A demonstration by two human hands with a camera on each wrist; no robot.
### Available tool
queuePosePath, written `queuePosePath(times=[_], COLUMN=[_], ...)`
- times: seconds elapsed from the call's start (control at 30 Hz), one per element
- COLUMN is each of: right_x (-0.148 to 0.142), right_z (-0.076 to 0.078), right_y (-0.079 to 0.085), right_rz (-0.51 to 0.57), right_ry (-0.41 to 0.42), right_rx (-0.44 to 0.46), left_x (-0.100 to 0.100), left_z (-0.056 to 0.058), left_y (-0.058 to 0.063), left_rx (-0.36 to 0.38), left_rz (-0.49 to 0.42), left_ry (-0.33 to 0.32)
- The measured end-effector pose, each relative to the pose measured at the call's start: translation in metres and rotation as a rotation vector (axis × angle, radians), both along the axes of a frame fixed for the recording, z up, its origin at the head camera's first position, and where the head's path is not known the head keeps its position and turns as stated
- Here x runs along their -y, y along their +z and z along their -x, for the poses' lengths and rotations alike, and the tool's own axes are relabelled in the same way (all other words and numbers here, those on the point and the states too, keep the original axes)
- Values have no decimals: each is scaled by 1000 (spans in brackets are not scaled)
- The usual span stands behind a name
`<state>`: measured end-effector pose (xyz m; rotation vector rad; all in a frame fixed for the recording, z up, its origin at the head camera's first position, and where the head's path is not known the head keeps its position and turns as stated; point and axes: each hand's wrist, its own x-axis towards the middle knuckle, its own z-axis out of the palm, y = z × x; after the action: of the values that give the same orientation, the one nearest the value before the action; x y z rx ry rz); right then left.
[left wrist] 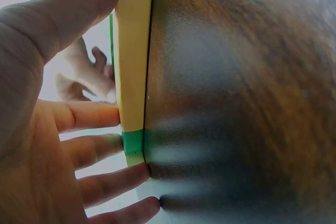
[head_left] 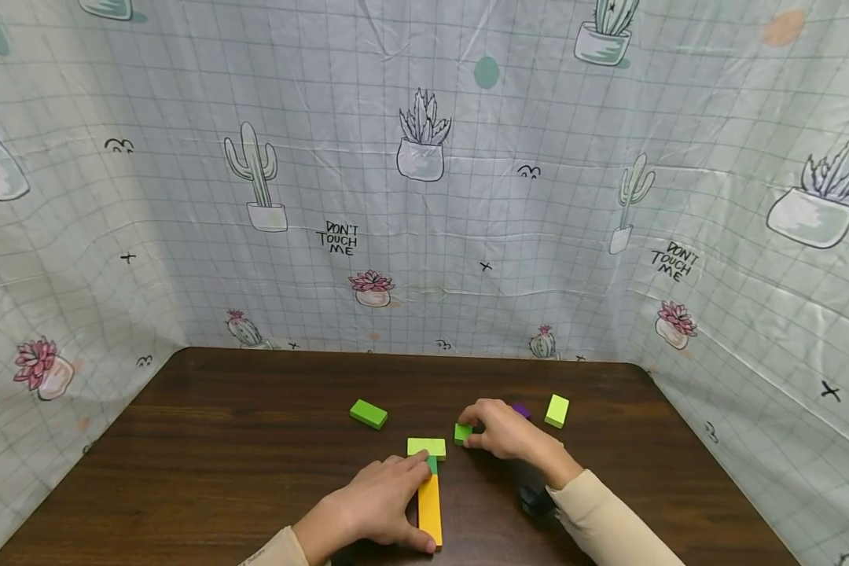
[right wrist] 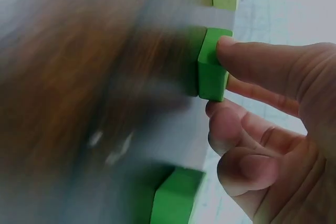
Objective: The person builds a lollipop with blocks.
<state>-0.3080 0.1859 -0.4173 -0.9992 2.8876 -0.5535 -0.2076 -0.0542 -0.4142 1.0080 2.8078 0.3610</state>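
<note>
On the brown table, a long yellow block (head_left: 430,515), a small darker green block (head_left: 433,464) and a lime block (head_left: 426,446) lie end to end, the lime one crosswise at the far end. My left hand (head_left: 378,501) spans this row: its thumb touches the near end of the yellow block, and its fairly straight, spread fingers rest along the left side and far end. Just to the right of the lime block, my right hand (head_left: 505,432) pinches a small bright green block (right wrist: 212,74) between thumb and fingers. Its other fingers are curled.
Another bright green block (head_left: 369,414) lies beyond the row, to the left. Past my right hand are a partly hidden purple block (head_left: 521,410) and a second lime block (head_left: 556,411). A curtain printed with cacti (head_left: 424,236) encloses the table's back and sides.
</note>
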Motion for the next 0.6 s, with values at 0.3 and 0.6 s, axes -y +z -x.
queuePosePath(times=[0.3,0.6], right_x=[24,46], right_z=[16,25], right_y=[1,0], right_rz=[0,25], right_ry=[35,63], right_rx=[-4,46], left_x=[0,1], left_z=[1,0], left_y=[1,1], left_rx=[5,-3], left_rz=[4,10], left_ry=[3,-7])
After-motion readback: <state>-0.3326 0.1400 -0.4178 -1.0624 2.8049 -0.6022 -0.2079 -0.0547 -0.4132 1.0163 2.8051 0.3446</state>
